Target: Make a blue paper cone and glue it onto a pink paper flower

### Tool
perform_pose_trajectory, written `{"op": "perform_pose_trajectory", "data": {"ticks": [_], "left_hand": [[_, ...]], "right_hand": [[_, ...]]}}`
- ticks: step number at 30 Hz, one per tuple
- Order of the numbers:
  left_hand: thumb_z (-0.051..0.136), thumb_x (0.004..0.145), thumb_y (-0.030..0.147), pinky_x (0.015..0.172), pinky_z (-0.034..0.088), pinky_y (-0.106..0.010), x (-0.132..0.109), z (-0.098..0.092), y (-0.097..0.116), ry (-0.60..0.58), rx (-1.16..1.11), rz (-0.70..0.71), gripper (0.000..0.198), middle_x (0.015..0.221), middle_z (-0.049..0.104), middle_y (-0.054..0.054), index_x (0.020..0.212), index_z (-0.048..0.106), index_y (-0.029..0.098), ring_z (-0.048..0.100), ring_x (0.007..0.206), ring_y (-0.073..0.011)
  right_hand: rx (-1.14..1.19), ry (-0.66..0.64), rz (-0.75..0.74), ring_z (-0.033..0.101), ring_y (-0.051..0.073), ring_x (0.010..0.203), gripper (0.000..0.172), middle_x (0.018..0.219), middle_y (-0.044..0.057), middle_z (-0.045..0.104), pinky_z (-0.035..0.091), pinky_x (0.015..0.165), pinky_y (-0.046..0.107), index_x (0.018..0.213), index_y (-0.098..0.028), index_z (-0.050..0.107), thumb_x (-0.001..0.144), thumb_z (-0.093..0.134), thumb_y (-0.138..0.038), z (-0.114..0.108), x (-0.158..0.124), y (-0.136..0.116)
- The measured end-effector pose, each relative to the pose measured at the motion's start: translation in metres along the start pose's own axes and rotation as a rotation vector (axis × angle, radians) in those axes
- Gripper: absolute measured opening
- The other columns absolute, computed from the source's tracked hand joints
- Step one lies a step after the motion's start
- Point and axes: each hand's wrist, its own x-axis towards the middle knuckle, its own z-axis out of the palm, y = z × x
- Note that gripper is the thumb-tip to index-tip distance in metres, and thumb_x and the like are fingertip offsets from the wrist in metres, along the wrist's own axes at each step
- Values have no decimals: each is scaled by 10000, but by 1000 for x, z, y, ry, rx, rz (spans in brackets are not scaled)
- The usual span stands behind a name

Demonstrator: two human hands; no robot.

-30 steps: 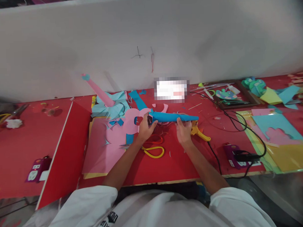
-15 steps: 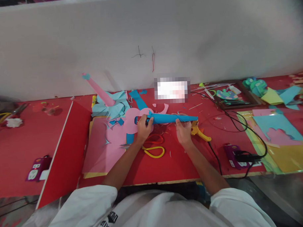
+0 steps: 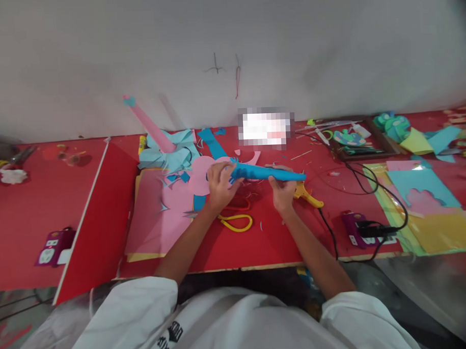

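Note:
A rolled blue paper tube (image 3: pixel 258 172) lies crosswise above the red table (image 3: pixel 273 239), held by both hands. My left hand (image 3: pixel 219 185) is closed round its frilled left end. My right hand (image 3: pixel 281 191) pinches the tube near the narrow right end. Beneath them lie yellow-handled scissors (image 3: pixel 237 223) and a yellow glue gun (image 3: pixel 307 195) with a black cord. A pink paper cut-out (image 3: pixel 200 182) lies just left of my left hand.
Pink and yellow sheets (image 3: pixel 154 223) lie to the left, pale blue scraps (image 3: pixel 171 153) and a pink tube (image 3: pixel 149 125) lean on the white wall. Coloured sheets (image 3: pixel 425 198), a purple socket block (image 3: pixel 357 228) and cables sit right. Another purple block (image 3: pixel 52 247) sits left.
The camera tilted slightly, so everything sits higher in view. My left hand has wrapped further over the tube's left end; the tube stays between both hands.

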Motion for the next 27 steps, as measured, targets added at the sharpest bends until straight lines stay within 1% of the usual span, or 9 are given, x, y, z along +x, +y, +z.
{"op": "perform_pose_trajectory", "data": {"ticks": [3, 6, 9, 12, 16, 19, 22, 24, 27], "left_hand": [[741, 960, 421, 1315, 252, -664, -3, 1, 9, -206, 25, 150, 421, 1399, 711, -144, 1347, 693, 262, 631, 1364, -359], [635, 993, 297, 1349, 160, -682, -6, 4, 11, -242, 16, 104, 370, 1376, 737, -133, 1354, 696, 246, 641, 1376, -344], [558, 977, 188, 1353, 199, -643, -7, 7, 7, -173, 19, 45, 434, 1329, 754, -129, 1394, 668, 230, 674, 1329, -318], [564, 977, 200, 1333, 267, -613, -7, 9, 1, -132, 2, 10, 434, 1285, 763, -113, 1402, 642, 244, 700, 1265, -306], [681, 981, 363, 1297, 343, -586, -3, 4, -6, 1, -61, -57, 301, 1152, 765, -89, 1254, 659, 238, 694, 1258, -307], [729, 961, 509, 1205, 463, -545, 7, -16, -12, 142, -65, -136, 343, 1119, 739, -98, 1141, 654, 228, 689, 1248, -308], [702, 962, 625, 1070, 567, -477, 20, -52, -25, 317, -7, -316, 593, 1113, 728, -84, 1363, 544, 217, 735, 1107, -271], [744, 922, 660, 1042, 582, -455, 27, -81, -40, 378, 54, -334, 782, 1125, 728, -78, 1475, 443, 196, 741, 1066, -259], [804, 862, 693, 1018, 590, -452, 31, -122, -67, 432, 139, -314, 899, 1104, 723, -45, 1495, 409, 192, 740, 1002, -241]], "right_hand": [[-47, -80, -14, 721, 286, 1231, 402, 1178, 66, 781, 517, 1199, 544, 1050, -281, 713, 768, 932, -464, 4, -14, -6], [-85, -221, 5, 705, 300, 1267, 435, 1222, 63, 780, 495, 1231, 556, 1080, -296, 758, 730, 966, -448, 9, -27, -8], [-115, -358, 33, 673, 308, 1337, 565, 1327, 53, 761, 463, 1266, 561, 1196, -320, 766, 690, 1002, -404, 12, -34, -7], [-127, -363, 40, 638, 302, 1393, 631, 1399, 45, 734, 431, 1295, 539, 1267, -330, 752, 695, 1002, -418, 13, -35, -7], [-219, -356, -4, 677, 294, 1289, 445, 1287, 62, 763, 456, 1261, 518, 1167, -311, 792, 787, 928, -496, 13, -33, -7], [-324, -414, -23, 696, 288, 1165, 295, 1114, 57, 781, 484, 1214, 520, 1008, -317, 806, 835, 873, -546, 11, -31, -3], [-442, -537, -113, 690, 293, 1148, 255, 1099, 66, 778, 521, 1144, 512, 1010, -326, 802, 926, 770, -565, 8, -29, 6], [-527, -622, -197, 690, 294, 1137, 261, 1107, 79, 777, 535, 1097, 503, 1051, -315, 794, 1001, 675, -542, 6, -29, 12], [-582, -747, -264, 696, 283, 1074, 288, 1092, 84, 780, 550, 1027, 470, 1091, -301, 783, 1051, 605, -524, 4, -30, 16]]}}
